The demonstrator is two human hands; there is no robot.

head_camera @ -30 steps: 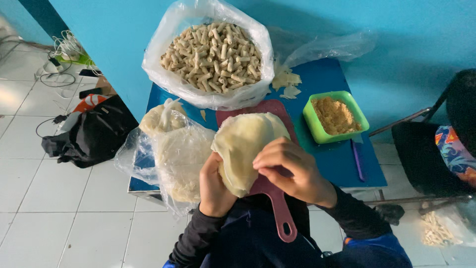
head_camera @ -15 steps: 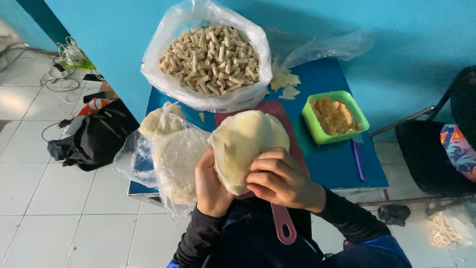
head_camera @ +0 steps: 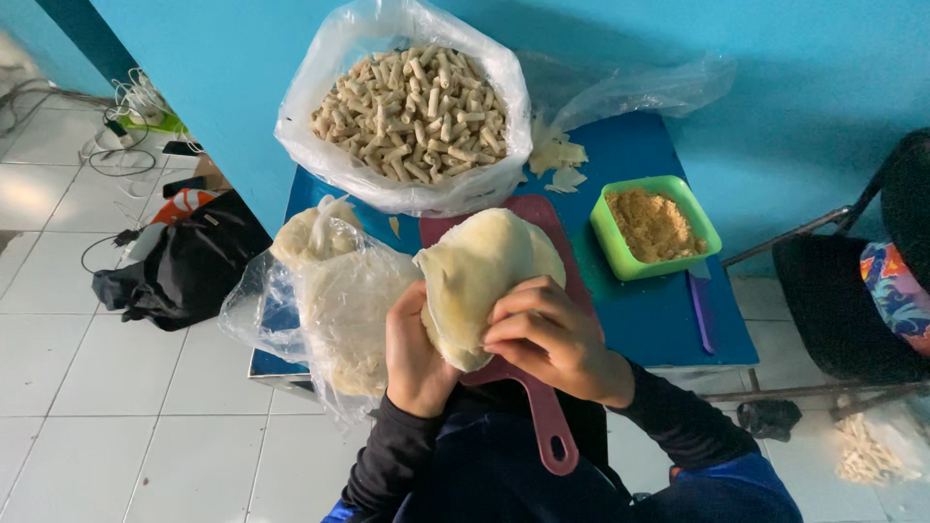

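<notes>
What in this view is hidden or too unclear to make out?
- Left hand fingertips: behind the wrapper.
- Cutting board middle: covered by wrapper and right hand.
- Bag of wrappers: count blurred by plastic.
- Chair: cut off at the right edge.

Both forearms, in dark long sleeves, rise from about 6 o'clock and converge near the middle of the view. The left hand (head_camera: 417, 353) stands upright at roughly 7 o'clock from the centre, its back toward the camera, fingers curled forward and hidden beyond the knuckles. The right hand (head_camera: 547, 334) lies just beside it at about 5 o'clock, palm down, knuckles raised, fingers bent and pointing toward 10 o'clock. Thumbs cannot be made out.
</notes>
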